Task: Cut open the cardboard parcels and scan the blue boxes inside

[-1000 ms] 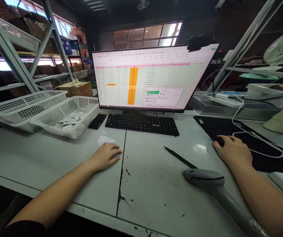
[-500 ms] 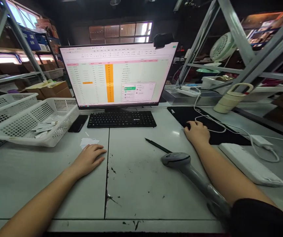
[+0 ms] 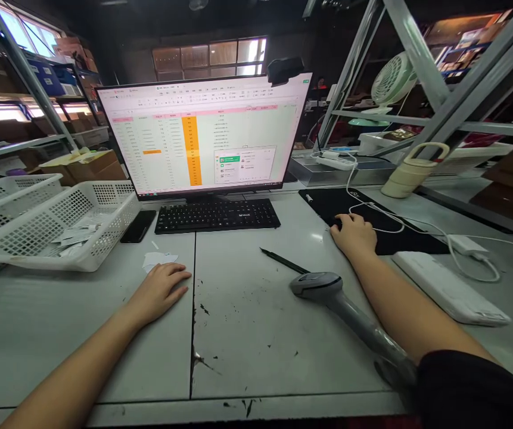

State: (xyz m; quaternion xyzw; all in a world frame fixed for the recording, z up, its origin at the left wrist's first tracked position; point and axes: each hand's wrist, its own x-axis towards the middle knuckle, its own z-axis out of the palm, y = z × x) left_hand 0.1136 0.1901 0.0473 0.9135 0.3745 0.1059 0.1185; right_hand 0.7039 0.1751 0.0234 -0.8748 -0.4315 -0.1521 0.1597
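Right hand (image 3: 354, 234) cupped over a dark computer mouse (image 3: 337, 226) on the black mat (image 3: 399, 232); left hand (image 3: 160, 286) rests flat, empty, on the white surface (image 3: 247, 333) beside paper slips (image 3: 158, 260).

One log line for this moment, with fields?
left hand: flat on table | right hand: on mouse | scanner: lying untouched

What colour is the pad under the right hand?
Black; the mouse pad under the right hand shows in the head view.
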